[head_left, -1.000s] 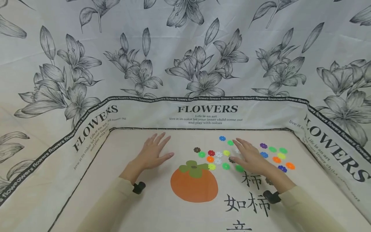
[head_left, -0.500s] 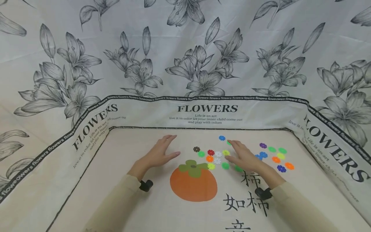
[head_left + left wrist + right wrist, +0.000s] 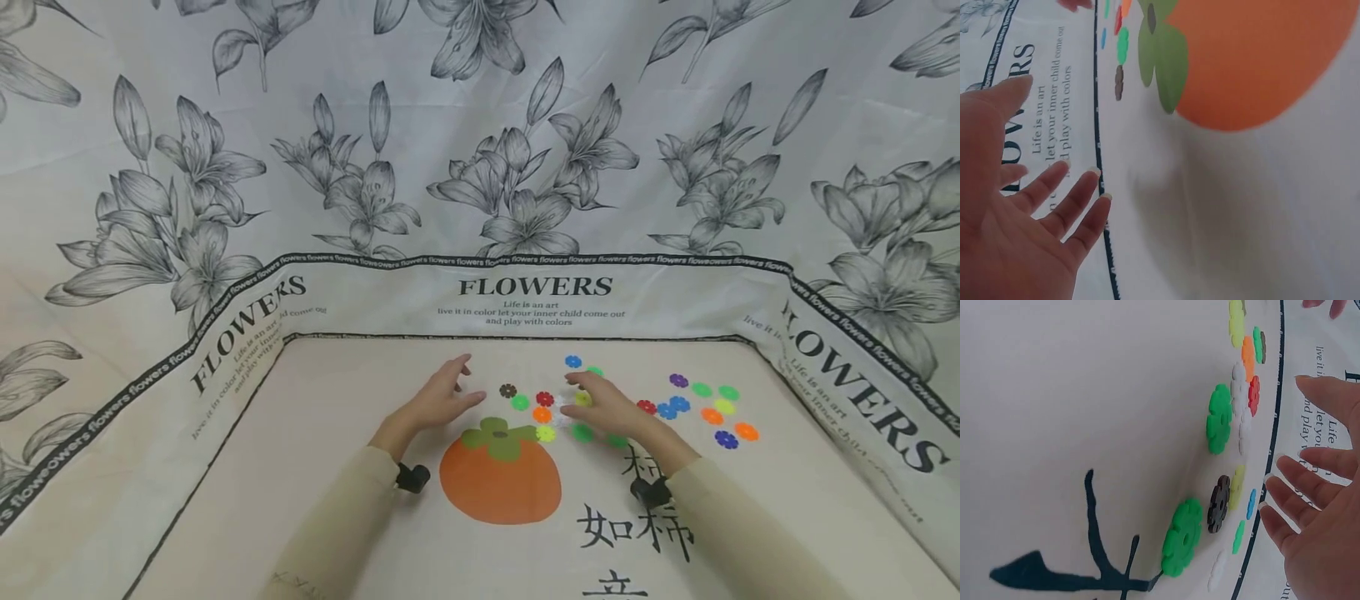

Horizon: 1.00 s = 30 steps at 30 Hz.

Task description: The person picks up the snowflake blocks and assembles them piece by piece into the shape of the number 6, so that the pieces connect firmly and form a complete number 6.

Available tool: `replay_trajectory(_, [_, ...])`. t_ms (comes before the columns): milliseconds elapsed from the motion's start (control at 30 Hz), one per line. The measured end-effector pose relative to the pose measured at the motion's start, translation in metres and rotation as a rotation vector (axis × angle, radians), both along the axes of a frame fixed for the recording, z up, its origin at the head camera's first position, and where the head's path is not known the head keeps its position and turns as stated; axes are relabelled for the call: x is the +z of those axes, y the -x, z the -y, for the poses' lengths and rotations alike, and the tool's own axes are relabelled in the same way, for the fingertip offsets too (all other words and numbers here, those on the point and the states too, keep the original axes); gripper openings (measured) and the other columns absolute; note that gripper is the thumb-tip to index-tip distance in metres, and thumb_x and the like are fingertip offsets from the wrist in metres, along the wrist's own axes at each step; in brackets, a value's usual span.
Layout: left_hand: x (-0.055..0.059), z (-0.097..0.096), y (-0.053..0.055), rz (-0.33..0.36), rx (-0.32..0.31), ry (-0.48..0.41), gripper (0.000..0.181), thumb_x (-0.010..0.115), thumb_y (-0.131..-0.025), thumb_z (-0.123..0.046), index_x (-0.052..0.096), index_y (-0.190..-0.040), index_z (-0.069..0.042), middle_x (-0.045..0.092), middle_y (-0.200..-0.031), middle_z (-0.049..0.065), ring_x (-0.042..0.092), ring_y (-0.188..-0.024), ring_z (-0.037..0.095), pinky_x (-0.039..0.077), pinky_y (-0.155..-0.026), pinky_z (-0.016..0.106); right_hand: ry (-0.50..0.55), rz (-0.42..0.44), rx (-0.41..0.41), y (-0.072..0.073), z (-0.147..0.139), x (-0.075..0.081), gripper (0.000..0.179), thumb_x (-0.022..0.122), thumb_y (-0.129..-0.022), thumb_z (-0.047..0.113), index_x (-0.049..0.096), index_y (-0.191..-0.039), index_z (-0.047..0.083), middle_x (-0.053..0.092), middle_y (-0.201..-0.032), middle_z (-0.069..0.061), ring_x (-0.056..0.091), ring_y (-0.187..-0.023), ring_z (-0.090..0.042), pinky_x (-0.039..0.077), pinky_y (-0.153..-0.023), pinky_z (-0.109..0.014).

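My left hand (image 3: 438, 402) hovers above the cloth, left of the small flower-shaped plastic discs, its relaxed fingers holding nothing. A brown disc (image 3: 507, 390) lies nearest its fingertips. My right hand (image 3: 611, 408) is over the middle of the scattered discs and covers some of them in the head view. Its fingers are spread and bare in the right wrist view, with a green disc (image 3: 1182, 537) and a dark disc (image 3: 1219, 504) below. Between the hands lie a red disc (image 3: 544, 399), an orange disc (image 3: 542, 414) and a yellow-green disc (image 3: 546, 433).
More discs lie to the right, among them a purple disc (image 3: 678, 380) and a dark blue disc (image 3: 726, 439). The tablecloth (image 3: 360, 542) bears a printed orange persimmon (image 3: 501, 483) and black characters. A flower-patterned fabric wall (image 3: 420, 296) rises at the back and sides.
Both hands have moved inward, the left one to the right and the right one to the left. A red disc and blue discs right of the right hand have come into view.
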<state>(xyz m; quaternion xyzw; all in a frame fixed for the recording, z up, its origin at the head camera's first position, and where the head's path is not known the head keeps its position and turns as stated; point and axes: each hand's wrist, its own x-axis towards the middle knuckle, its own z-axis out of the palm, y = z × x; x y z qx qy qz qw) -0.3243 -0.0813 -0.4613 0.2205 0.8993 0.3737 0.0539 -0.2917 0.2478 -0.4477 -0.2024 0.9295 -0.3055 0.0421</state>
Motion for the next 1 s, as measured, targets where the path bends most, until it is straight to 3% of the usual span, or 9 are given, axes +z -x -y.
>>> replay_trajectory(167, [-0.003, -0.013, 0.004, 0.029, 0.002, 0.01, 0.073, 0.067, -0.1, -0.031, 0.032, -0.156, 0.002, 0.054, -0.139, 0.018, 0.059, -0.116, 0.033, 0.049, -0.1, 0.045, -0.013, 0.033, -0.008, 0.009, 0.01, -0.006, 0.062, 0.069, -0.098, 0.025, 0.045, -0.146, -0.008, 0.049, -0.147, -0.027, 0.049, -0.132, -0.046, 0.04, -0.107, -0.061])
replay_trajectory(400, [-0.007, -0.032, 0.009, 0.039, 0.013, 0.036, 0.065, 0.067, -0.1, -0.028, 0.042, -0.15, 0.003, 0.058, -0.133, 0.016, 0.06, -0.112, 0.029, 0.049, -0.099, 0.044, -0.029, -0.016, 0.034, 0.019, 0.02, -0.012, 0.056, 0.07, -0.096, 0.018, 0.05, -0.139, -0.013, 0.057, -0.135, -0.027, 0.055, -0.123, -0.043, 0.043, -0.106, -0.056])
replay_trajectory(633, [-0.016, -0.045, 0.012, 0.05, 0.028, 0.05, 0.056, 0.069, -0.098, -0.028, 0.052, -0.143, 0.001, 0.061, -0.129, 0.012, 0.058, -0.111, 0.026, 0.047, -0.101, 0.043, -0.005, 0.066, -0.041, 0.025, 0.028, -0.013, 0.048, 0.073, -0.094, 0.017, 0.058, -0.132, -0.009, 0.06, -0.127, -0.022, 0.056, -0.115, -0.037, 0.045, -0.103, -0.053])
replay_trajectory(1000, [-0.018, -0.062, 0.013, 0.116, 0.194, 0.03, 0.041, 0.067, -0.096, -0.026, 0.064, -0.133, -0.007, 0.062, -0.122, 0.006, 0.056, -0.112, 0.026, 0.043, -0.105, 0.046, -0.012, 0.119, -0.109, 0.034, 0.032, -0.015, 0.034, 0.072, -0.094, 0.014, 0.065, -0.123, -0.001, 0.061, -0.12, -0.016, 0.056, -0.105, -0.03, 0.048, -0.096, -0.048])
